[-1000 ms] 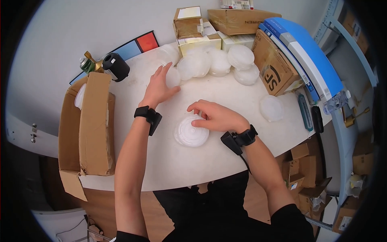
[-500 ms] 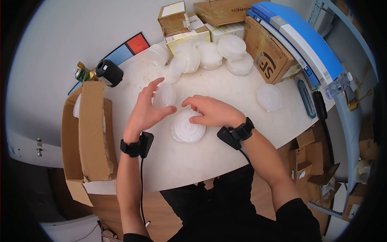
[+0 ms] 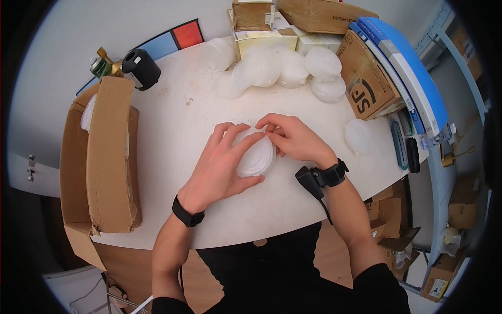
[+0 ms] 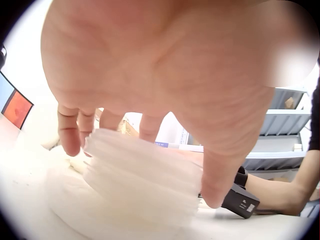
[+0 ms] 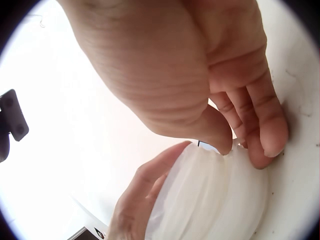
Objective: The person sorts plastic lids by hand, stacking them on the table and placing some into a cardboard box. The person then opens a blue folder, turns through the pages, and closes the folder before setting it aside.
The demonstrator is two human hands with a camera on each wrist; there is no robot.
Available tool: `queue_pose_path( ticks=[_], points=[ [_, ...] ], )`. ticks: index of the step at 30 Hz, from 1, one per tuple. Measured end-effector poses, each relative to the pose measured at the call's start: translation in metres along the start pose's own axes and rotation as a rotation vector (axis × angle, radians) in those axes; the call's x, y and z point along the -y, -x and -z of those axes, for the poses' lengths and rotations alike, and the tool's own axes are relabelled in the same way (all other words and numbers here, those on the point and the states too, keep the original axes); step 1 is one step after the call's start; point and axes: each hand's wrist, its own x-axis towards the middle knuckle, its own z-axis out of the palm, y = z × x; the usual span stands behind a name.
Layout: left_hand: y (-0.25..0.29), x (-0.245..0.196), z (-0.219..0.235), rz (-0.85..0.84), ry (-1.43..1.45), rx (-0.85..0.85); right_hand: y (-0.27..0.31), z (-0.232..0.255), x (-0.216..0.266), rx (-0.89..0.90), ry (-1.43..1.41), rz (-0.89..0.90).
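Observation:
A stack of round, translucent white plastic lids with concentric rings point(image 3: 257, 157) stands near the middle of the table. My left hand point(image 3: 222, 162) spans it from the near left, thumb at the near rim and fingers over the far rim. The left wrist view shows the layered edges of the lids point(image 4: 142, 180) between thumb and fingers. On the far right side, my right hand point(image 3: 300, 138) pinches the rim. Its thumb point(image 5: 220, 137) meets the edge of the stack in the right wrist view, while other fingertips reach down beside it, close to the tabletop.
More translucent lids point(image 3: 293, 68) lie in piles at the back, and one stack point(image 3: 359, 137) sits at the right. An open cardboard box point(image 3: 110, 157) stands on the left edge. Boxes point(image 3: 366, 78) and blue binders point(image 3: 418, 78) line the back right, near a utility knife point(image 3: 398, 144).
My left hand has come back from the rear of the table, bringing a clear lid onto the stack by my right hand. The right hand has moved to the stack's far right rim.

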Motion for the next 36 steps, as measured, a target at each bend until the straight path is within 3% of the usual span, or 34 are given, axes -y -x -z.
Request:
queue_pose_path(
  ticks=[4, 13, 22, 30, 36],
  points=[
    [0.006, 0.003, 0.000, -0.026, -0.006, -0.044, 0.000, -0.004, 0.008, -0.056, -0.087, -0.064],
    [0.015, 0.006, -0.003, -0.029, 0.016, -0.114, 0.001, -0.007, 0.011, -0.054, -0.081, -0.003],
    [0.019, 0.006, 0.001, -0.040, 0.010, -0.055, 0.000, -0.010, 0.011, -0.065, -0.101, 0.004],
    [0.016, 0.000, 0.001, -0.036, 0.027, -0.021, 0.002, -0.011, 0.021, -0.011, -0.074, -0.095],
    [0.015, 0.001, -0.002, -0.023, 0.058, 0.011, 0.001, -0.010, 0.013, -0.014, -0.127, -0.049]
  ],
)
